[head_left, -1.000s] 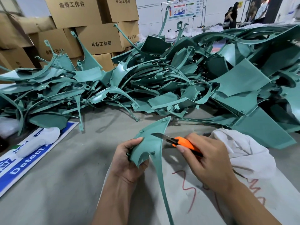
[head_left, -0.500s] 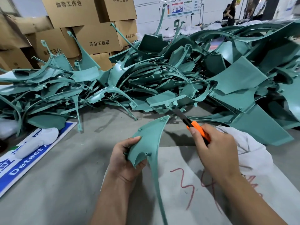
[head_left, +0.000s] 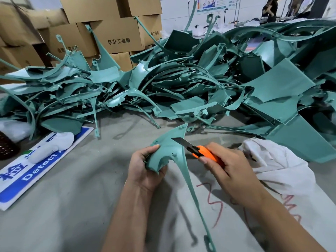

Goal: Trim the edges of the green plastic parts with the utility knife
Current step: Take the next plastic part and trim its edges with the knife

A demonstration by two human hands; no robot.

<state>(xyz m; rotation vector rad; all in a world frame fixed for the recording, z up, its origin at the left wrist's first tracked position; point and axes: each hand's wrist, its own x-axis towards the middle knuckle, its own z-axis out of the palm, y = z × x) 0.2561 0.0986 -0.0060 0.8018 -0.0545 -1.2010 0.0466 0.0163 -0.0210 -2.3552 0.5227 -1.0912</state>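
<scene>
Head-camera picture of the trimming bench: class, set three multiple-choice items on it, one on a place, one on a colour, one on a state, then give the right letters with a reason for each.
1. Where is the white cloth?
A. left of the left hand
B. right of the right hand
C. on the cardboard boxes

2. What colour is the utility knife's handle?
A. orange
B. black
C. yellow

3. How is the green plastic part held?
A. lying loose on the table
B. gripped in the left hand, blade against its edge
C. buried in the pile

Answers:
1 B: the cloth lies just beyond the right hand, toward the picture's right side.
2 A: the utility knife shows an orange body behind its steel blade.
3 B: the left hand grips the green plastic part and the blade tip meets its right edge.
</scene>
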